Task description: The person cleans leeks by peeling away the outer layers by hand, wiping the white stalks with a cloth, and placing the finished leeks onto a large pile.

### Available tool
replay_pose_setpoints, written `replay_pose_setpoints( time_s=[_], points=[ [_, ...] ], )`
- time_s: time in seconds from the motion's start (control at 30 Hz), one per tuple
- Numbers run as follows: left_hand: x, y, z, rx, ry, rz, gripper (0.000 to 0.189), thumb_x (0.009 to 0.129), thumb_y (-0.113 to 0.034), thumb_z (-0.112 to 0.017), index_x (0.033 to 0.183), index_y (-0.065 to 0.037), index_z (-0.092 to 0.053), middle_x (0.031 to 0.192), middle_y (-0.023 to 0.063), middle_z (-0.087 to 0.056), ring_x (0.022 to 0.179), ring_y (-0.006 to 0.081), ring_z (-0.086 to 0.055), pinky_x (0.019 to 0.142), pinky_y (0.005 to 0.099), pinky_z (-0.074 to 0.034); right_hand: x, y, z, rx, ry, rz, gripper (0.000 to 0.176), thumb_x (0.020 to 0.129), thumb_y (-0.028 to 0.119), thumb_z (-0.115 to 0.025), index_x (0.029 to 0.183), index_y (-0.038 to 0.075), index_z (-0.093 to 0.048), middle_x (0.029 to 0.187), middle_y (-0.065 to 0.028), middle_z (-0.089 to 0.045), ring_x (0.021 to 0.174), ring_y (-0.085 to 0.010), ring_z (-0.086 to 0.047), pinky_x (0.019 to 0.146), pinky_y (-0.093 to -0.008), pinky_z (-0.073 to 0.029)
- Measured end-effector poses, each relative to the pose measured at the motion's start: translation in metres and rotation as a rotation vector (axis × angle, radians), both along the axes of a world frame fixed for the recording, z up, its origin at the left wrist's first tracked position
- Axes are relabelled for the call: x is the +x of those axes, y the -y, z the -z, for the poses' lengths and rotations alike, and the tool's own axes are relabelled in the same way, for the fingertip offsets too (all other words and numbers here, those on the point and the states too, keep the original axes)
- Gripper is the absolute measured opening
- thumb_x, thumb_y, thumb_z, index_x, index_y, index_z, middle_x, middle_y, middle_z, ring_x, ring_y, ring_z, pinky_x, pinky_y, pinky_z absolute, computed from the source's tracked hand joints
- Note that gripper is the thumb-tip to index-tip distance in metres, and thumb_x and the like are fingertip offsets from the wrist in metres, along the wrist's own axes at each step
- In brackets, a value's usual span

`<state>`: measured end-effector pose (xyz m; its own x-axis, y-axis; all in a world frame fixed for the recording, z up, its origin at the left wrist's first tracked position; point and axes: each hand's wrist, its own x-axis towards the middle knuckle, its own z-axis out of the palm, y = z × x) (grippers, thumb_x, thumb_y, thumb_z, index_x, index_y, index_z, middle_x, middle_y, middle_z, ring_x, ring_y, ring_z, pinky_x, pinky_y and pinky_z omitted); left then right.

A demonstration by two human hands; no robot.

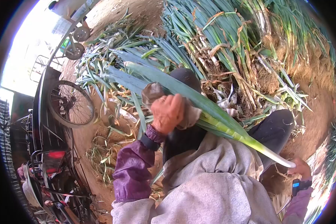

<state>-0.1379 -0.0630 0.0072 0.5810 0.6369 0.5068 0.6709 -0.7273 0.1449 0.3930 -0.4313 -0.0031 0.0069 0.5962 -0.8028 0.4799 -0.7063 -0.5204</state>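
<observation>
A long leek (227, 125) lies slantwise across my lap, its green leaves at upper left and its white root end at lower right. My left hand (168, 112) is closed round a grey-brown cloth (152, 93), which is pressed against the leek's leaves. At the right, my right hand (301, 168) is at the white tip of the leek, its fingers pressed together on that end. Both wrists wear dark bands. My fingertips on the left are partly hidden by the cloth.
Bundles of leeks with roots (227, 41) stand beyond my knees. A heap of loose leaves (112, 48) covers the ground at upper left. A wheeled cart (71, 104) is along the left side. More leeks (331, 149) lie at the far right.
</observation>
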Motion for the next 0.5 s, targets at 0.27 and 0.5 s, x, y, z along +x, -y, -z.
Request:
replay_pose_setpoints(
  time_s=[0.27, 0.5],
  points=[
    [-0.027, -0.07, 0.004, -0.067, -0.096, -0.208, 0.015, 0.075, -0.012, -0.063, 0.086, -0.009, -0.054, 0.072, 0.0116, -0.061, 0.064, 0.0341, -0.059, 0.056, 0.044, -0.043, -0.022, -0.028, -0.024, -0.089, -0.112, 0.185, 0.032, 0.066, 0.015, -0.075, 0.092, -0.003, -0.066, 0.065, -0.0014, -0.058, 0.054, -0.0101, -0.055, 0.049, -0.0251, -0.042],
    [-0.125, -0.148, 0.036, 0.002, -0.571, -0.382, 0.016, 0.073, -0.022, -0.069, 0.08, -0.01, -0.062, 0.071, 0.0126, -0.064, 0.066, 0.0328, -0.064, 0.058, 0.044, -0.047, -0.013, -0.021, -0.015, 0.032, -0.131, 0.246, 0.03, 0.063, 0.015, -0.077, 0.084, -0.004, -0.067, 0.066, -0.0051, -0.064, 0.058, -0.0116, -0.06, 0.051, -0.0245, -0.045]
  ],
)
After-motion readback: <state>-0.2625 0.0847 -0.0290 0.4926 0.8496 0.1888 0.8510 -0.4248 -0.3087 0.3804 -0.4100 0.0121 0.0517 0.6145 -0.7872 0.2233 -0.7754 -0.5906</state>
